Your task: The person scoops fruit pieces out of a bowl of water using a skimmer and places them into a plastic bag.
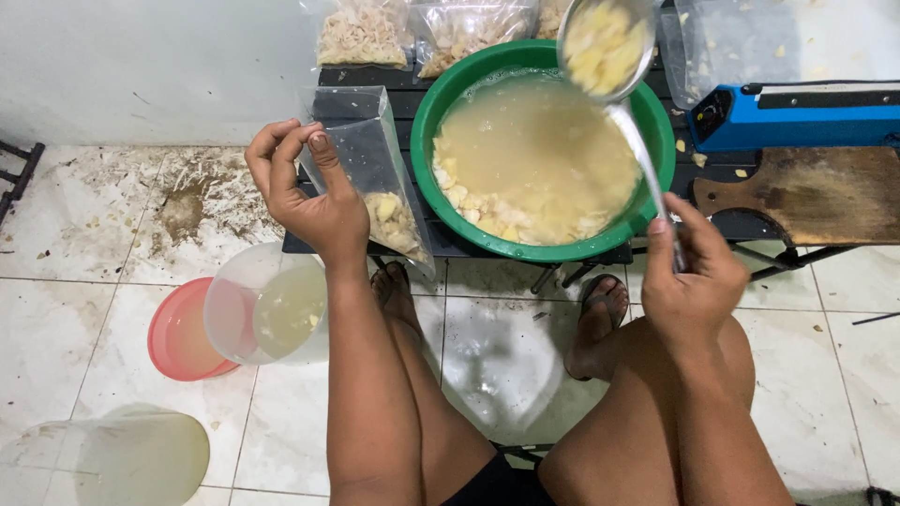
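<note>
Plastic bag, thin and limp, hangs open from our left hand, pinched at its rim over the low black table; we judge it slippery and sagging once wet pieces gather. Our right hand grips a metal ladle, loaded with pale chunks, above the green basin of cloudy liquid.

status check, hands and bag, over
Left hand holds clear plastic bag open, a few pale chunks at bottom. Right hand grips ladle, loaded with chunks, raised over green basin. Nothing between ladle and bag.
</note>
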